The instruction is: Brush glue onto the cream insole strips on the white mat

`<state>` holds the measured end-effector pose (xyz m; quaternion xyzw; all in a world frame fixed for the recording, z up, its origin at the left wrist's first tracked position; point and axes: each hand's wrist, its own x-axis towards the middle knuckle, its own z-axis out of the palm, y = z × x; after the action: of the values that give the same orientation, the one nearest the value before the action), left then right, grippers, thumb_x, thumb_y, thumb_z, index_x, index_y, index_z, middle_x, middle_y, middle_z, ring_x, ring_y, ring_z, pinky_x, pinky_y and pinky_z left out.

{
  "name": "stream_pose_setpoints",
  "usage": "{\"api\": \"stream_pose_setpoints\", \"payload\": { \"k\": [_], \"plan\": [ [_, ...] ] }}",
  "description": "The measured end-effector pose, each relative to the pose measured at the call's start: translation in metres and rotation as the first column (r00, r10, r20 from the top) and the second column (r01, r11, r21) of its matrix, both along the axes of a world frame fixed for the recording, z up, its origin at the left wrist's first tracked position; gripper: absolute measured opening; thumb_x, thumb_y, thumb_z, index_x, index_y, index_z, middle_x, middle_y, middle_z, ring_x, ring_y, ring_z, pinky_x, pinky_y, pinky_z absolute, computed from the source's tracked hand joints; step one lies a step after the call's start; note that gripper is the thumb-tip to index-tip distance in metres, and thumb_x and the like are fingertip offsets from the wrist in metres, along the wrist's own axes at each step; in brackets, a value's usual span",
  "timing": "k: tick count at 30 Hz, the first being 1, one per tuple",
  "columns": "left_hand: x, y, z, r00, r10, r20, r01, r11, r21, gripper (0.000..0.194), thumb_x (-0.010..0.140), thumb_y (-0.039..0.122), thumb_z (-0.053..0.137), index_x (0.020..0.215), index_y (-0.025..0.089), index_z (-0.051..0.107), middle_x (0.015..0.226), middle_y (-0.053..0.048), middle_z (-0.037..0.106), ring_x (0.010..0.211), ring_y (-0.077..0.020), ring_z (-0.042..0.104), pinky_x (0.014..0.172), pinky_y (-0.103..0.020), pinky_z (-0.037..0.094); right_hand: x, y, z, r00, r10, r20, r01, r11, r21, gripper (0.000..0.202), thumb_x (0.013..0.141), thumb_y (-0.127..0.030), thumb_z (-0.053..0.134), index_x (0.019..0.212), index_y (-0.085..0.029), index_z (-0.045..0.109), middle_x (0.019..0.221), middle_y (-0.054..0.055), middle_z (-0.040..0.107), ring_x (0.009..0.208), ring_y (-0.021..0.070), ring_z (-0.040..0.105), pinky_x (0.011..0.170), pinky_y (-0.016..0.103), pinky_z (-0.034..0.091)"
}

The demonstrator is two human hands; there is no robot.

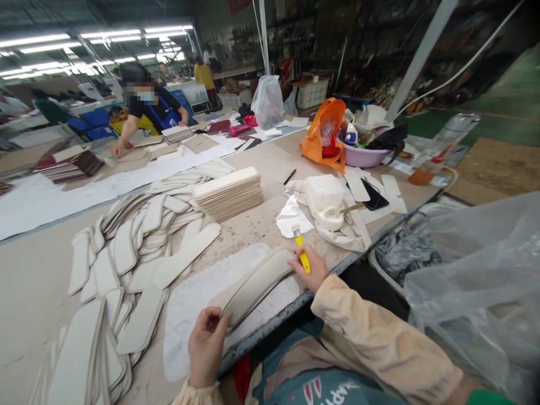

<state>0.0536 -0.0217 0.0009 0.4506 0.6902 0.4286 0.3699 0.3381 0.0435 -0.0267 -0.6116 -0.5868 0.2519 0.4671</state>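
My left hand point(207, 340) pinches the near-left end of a curved, off-white strip with rounded ends point(257, 284). At its far-right end the strip is gripped by my right hand point(313, 271), which also keeps a yellow-handled brush point(302, 254) between its fingers, bristles pointing away from me. Bent slightly upward, the strip is held above a white sheet point(185, 315) at the table edge. Beyond it stands a neat stack of similar strips point(228, 194). Many loose strips point(143, 304) overlap in a spread heap to the left.
A crumpled white cloth point(292, 216) and a clear plastic tub point(325, 192) sit beyond my right hand, near a tape roll point(329, 218). Farther back are an orange bag point(323, 135) and a purple basin point(367, 156). A co-worker point(152, 107) works at the opposite table.
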Motion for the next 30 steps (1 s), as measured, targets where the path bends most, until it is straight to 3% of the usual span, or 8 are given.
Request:
{"api": "stream_pose_setpoints", "payload": {
  "k": [4, 6, 9, 11, 13, 17, 21, 30],
  "plan": [
    [0.002, -0.005, 0.02, 0.929, 0.049, 0.366, -0.043, 0.999, -0.024, 0.033, 0.059, 0.035, 0.078, 0.075, 0.018, 0.054, 0.065, 0.005, 0.054, 0.059, -0.0085, 0.051, 0.056, -0.019, 0.043, -0.004, 0.006, 0.022, 0.957, -0.012, -0.291, 0.022, 0.999, 0.032, 0.028, 0.074, -0.038, 0.067, 0.085, -0.023, 0.045, 0.078, -0.001, 0.059, 0.063, 0.015, 0.056, 0.062, 0.029, 0.047],
    [0.006, -0.009, 0.03, 0.827, 0.056, 0.559, -0.017, 0.997, -0.075, 0.029, 0.062, 0.031, 0.077, 0.077, 0.018, 0.055, 0.07, 0.004, 0.06, 0.061, -0.0093, 0.055, 0.055, -0.019, 0.045, -0.007, 0.012, 0.038, 0.911, 0.017, -0.413, 0.012, 0.998, 0.068, 0.03, 0.073, -0.037, 0.068, 0.084, -0.023, 0.043, 0.08, -0.002, 0.058, 0.063, 0.0134, 0.054, 0.06, 0.027, 0.046],
    [0.017, -0.019, 0.037, 0.621, 0.074, 0.78, 0.086, 0.983, -0.161, 0.025, 0.068, 0.025, 0.071, 0.09, 0.018, 0.062, 0.096, -0.004, 0.068, 0.084, -0.0185, 0.065, 0.071, -0.029, 0.053, -0.01, 0.023, 0.063, 0.849, 0.096, -0.52, -0.046, 0.993, 0.107, 0.032, 0.071, -0.035, 0.069, 0.084, -0.023, 0.042, 0.081, -0.003, 0.055, 0.06, 0.0106, 0.051, 0.056, 0.024, 0.044],
    [0.026, -0.028, 0.037, 0.488, 0.121, 0.864, 0.186, 0.953, -0.238, 0.028, 0.07, 0.022, 0.068, 0.097, 0.017, 0.064, 0.108, -0.008, 0.067, 0.097, -0.0264, 0.064, 0.078, -0.037, 0.055, -0.013, 0.031, 0.077, 0.817, 0.144, -0.558, -0.096, 0.989, 0.115, 0.034, 0.07, -0.034, 0.07, 0.083, -0.023, 0.041, 0.081, -0.004, 0.054, 0.057, 0.0088, 0.049, 0.053, 0.022, 0.042],
    [0.036, -0.035, 0.036, 0.417, 0.146, 0.897, 0.291, 0.914, -0.283, 0.035, 0.073, 0.024, 0.066, 0.107, 0.016, 0.062, 0.113, -0.012, 0.066, 0.103, -0.032, 0.063, 0.076, -0.039, 0.057, -0.015, 0.039, 0.087, 0.797, 0.177, -0.577, -0.135, 0.984, 0.116, 0.036, 0.068, -0.034, 0.071, 0.083, -0.023, 0.04, 0.079, -0.004, 0.054, 0.055, 0.0079, 0.047, 0.052, 0.021, 0.04],
    [0.053, -0.041, 0.039, 0.482, 0.106, 0.87, 0.305, 0.91, -0.28, 0.059, 0.078, 0.031, 0.066, 0.13, 0.015, 0.045, 0.113, -0.02, 0.065, 0.099, -0.0331, 0.065, 0.07, -0.035, 0.058, -0.018, 0.052, 0.096, 0.789, 0.178, -0.587, -0.149, 0.984, 0.098, 0.041, 0.063, -0.037, 0.074, 0.08, -0.022, 0.04, 0.075, -0.005, 0.053, 0.056, 0.0088, 0.047, 0.052, 0.021, 0.039],
    [0.064, -0.039, 0.043, 0.538, 0.133, 0.832, 0.222, 0.93, -0.292, 0.071, 0.072, 0.029, 0.072, 0.134, 0.016, 0.039, 0.108, -0.019, 0.068, 0.094, -0.0329, 0.066, 0.065, -0.033, 0.059, -0.018, 0.059, 0.098, 0.858, 0.171, -0.485, -0.117, 0.983, 0.139, 0.04, 0.062, -0.036, 0.075, 0.078, -0.022, 0.041, 0.061, -0.009, 0.042, 0.051, 0.008, 0.038, 0.048, 0.02, 0.03],
    [0.069, -0.041, 0.032, 0.467, 0.163, 0.869, 0.221, 0.93, -0.293, 0.075, 0.071, 0.029, 0.074, 0.136, 0.021, 0.037, 0.108, -0.018, 0.068, 0.097, -0.0345, 0.065, 0.064, -0.034, 0.06, -0.017, 0.059, 0.106, 0.909, 0.163, -0.383, -0.101, 0.979, 0.177, 0.033, 0.067, -0.035, 0.071, 0.077, -0.022, 0.042, 0.057, -0.01, 0.037, 0.05, 0.0088, 0.034, 0.049, 0.021, 0.027]
  ]
}}
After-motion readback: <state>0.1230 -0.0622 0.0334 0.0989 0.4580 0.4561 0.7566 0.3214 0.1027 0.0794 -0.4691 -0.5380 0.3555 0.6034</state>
